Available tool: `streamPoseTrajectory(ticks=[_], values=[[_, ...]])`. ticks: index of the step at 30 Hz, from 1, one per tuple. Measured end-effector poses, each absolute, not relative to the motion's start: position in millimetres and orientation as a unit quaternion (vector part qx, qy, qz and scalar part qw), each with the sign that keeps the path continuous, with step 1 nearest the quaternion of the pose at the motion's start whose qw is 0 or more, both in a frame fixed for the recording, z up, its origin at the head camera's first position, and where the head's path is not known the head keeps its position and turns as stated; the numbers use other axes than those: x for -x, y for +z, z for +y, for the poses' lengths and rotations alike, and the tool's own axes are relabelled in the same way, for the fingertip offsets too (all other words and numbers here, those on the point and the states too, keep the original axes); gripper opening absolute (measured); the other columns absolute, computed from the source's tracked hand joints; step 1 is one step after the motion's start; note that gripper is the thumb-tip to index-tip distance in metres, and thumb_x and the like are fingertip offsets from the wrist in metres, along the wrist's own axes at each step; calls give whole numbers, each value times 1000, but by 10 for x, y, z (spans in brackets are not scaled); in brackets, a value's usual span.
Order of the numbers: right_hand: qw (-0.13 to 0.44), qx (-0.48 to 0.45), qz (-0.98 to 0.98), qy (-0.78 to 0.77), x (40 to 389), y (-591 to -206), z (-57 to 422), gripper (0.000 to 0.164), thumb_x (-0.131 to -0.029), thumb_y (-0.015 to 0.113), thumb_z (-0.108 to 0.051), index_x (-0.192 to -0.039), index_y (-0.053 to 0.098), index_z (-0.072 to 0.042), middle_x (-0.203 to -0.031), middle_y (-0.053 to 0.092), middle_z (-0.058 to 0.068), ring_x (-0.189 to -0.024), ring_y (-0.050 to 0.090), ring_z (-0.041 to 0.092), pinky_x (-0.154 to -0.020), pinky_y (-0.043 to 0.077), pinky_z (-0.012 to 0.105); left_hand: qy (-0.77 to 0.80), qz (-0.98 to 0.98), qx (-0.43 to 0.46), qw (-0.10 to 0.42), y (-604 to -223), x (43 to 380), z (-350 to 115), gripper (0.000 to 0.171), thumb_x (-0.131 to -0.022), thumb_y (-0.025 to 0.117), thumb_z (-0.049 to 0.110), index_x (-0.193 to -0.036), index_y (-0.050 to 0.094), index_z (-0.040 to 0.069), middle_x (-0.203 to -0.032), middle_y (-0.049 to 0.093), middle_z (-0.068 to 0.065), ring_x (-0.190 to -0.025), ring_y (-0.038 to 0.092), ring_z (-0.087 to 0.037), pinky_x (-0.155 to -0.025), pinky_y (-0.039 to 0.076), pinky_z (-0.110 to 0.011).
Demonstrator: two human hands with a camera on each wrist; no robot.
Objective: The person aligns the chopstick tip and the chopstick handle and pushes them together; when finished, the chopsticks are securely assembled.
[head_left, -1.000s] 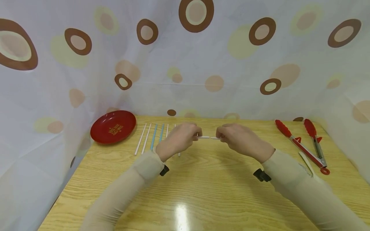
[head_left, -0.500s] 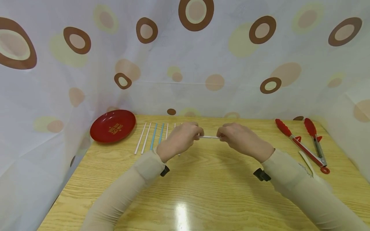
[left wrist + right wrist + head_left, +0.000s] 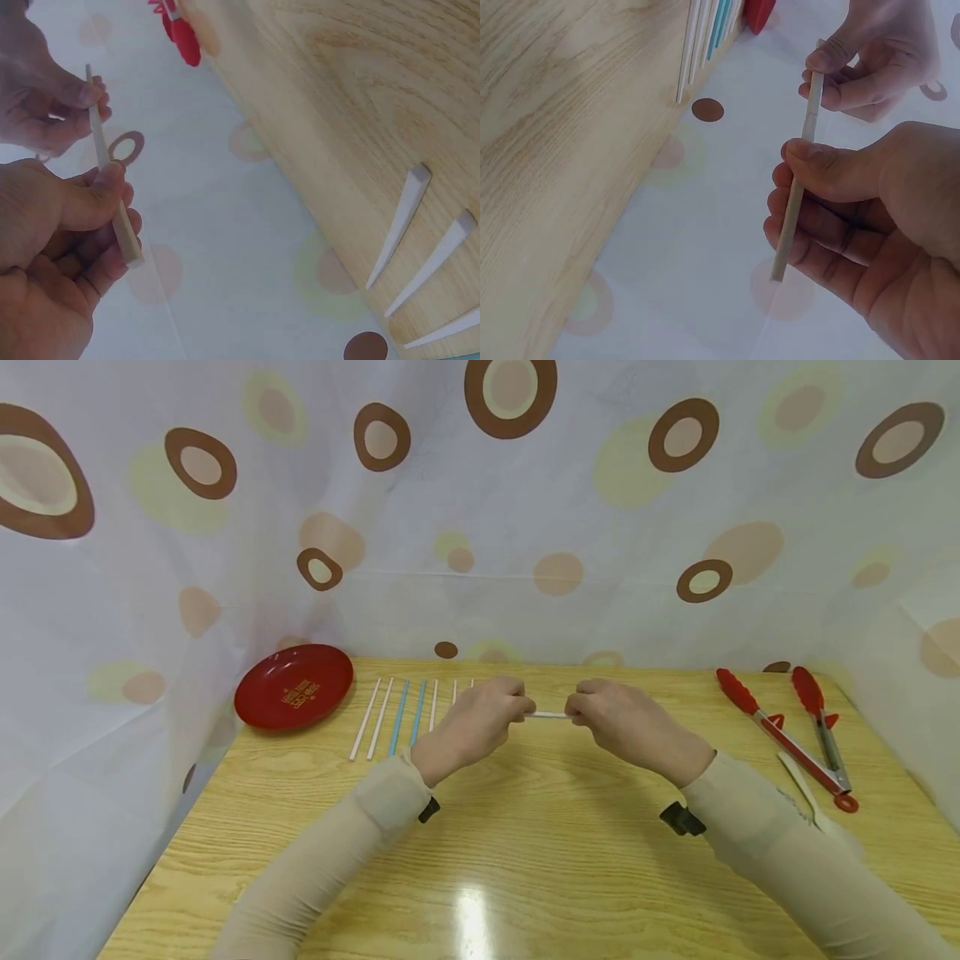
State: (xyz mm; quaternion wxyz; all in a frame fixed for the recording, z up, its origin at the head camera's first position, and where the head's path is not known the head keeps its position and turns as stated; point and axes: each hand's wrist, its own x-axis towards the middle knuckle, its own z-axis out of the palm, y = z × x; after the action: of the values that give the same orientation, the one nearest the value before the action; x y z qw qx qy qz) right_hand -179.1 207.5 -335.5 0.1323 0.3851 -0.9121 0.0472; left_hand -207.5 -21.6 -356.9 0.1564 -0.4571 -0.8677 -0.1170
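Observation:
My left hand (image 3: 483,710) and right hand (image 3: 618,718) face each other above the table, pinching a slim white chopstick (image 3: 550,715) held level between them. In the right wrist view a seam crosses the chopstick (image 3: 808,127) between the two hands, and a squared end sticks out past my right fingers. Thumb and fingers of my left hand (image 3: 52,240) grip the other half, whose blunt end shows below them in the left wrist view. Left of the hands, several chopsticks lie in a row on the table, white (image 3: 365,718) and blue (image 3: 399,718), some partly hidden behind my left hand.
A red plate (image 3: 294,687) with gold lettering is at the back left of the wooden table (image 3: 540,860). Two red-tipped tongs (image 3: 791,747) lie at the right, beside a pale slim utensil (image 3: 798,783) partly hidden by my right sleeve. A spotted curtain (image 3: 510,527) borders the table.
A second ago two white pieces had a small gap between their ends; now they meet as one stick. My left hand has shifted slightly right, toward the right hand.

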Motion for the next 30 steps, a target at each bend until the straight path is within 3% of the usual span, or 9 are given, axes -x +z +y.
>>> streamPoseTrajectory(ticks=[15,24,30], values=[[180,-437,-880,42,1817,-3432,2075,18,-78,77,13,-83,66,0,-74,49,4,-64,51,16,-59,49,26,-133,-828,507,200,-3693,2115,-212,24,-85,65,-17,-95,74,3,-81,52,-6,-70,47,-16,-63,41,-22],[186,-424,-886,17,1832,-3450,2049,21,-76,76,17,-86,66,1,-79,52,8,-74,58,23,-61,52,27,-136,-819,511,224,-3700,2151,-207,24,-84,64,-19,-93,73,1,-82,54,-7,-72,50,-17,-65,43,-23],[187,-425,-885,9,1833,-3490,2041,20,-77,77,14,-84,66,-1,-78,52,7,-72,55,21,-61,51,27,-128,-821,508,226,-3735,2130,-218,22,-84,66,-17,-92,73,3,-80,51,-5,-68,45,-16,-63,40,-23]])
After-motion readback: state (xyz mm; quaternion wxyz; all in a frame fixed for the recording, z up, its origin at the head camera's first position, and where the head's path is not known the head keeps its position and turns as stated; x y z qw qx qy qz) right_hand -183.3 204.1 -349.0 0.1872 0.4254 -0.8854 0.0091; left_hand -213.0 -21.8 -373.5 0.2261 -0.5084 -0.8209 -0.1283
